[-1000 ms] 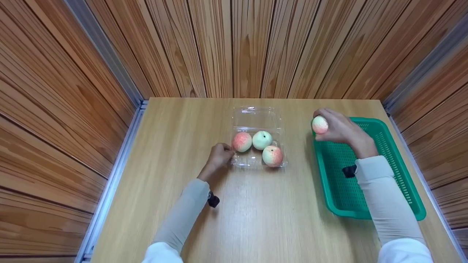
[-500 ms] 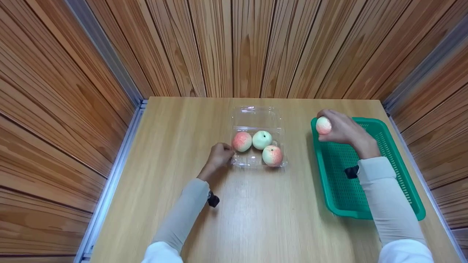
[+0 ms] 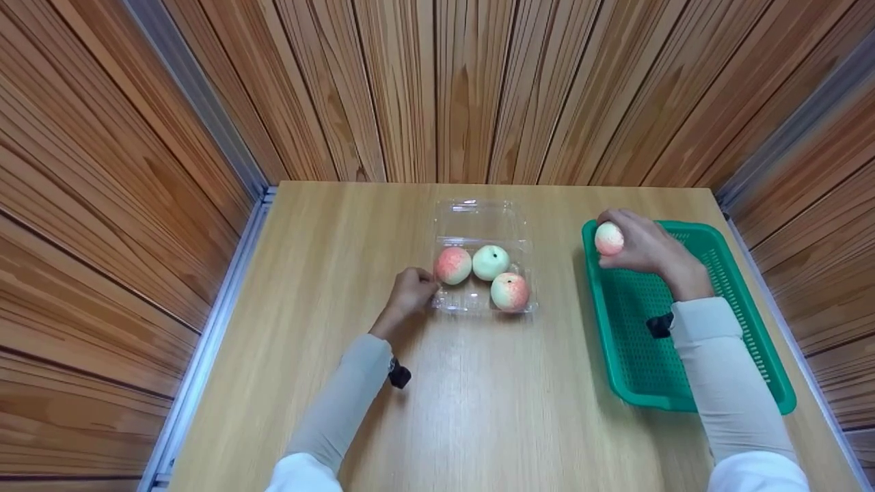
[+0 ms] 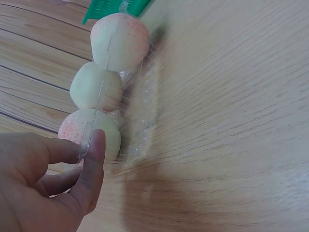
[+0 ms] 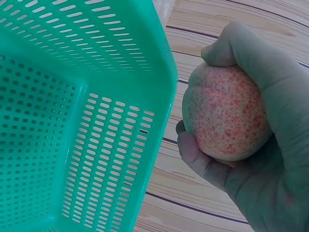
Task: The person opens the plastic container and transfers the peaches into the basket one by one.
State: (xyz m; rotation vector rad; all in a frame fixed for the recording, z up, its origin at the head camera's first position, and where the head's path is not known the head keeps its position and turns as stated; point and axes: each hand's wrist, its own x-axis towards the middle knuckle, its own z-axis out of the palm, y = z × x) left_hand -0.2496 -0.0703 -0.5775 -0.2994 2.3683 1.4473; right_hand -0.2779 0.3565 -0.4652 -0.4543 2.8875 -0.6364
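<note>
A clear plastic clamshell box lies with its lid folded back on the table. In it sit a pink-and-cream peach at the left, a pale peach in the middle and a blushed peach at the right front. My left hand pinches the box's left edge between thumb and finger, as the left wrist view shows at the clear rim. Over the far left corner of a green basket, my right hand grips another peach, its fingers curled around the fruit.
The green basket stands at the right of the wooden table, its perforated floor showing. Wood-plank walls rise behind and at both sides. A metal rail runs along the left table edge.
My right hand with the peach has shifted slightly right and toward me over the basket's corner. The left hand, the box and its peaches stay in place.
</note>
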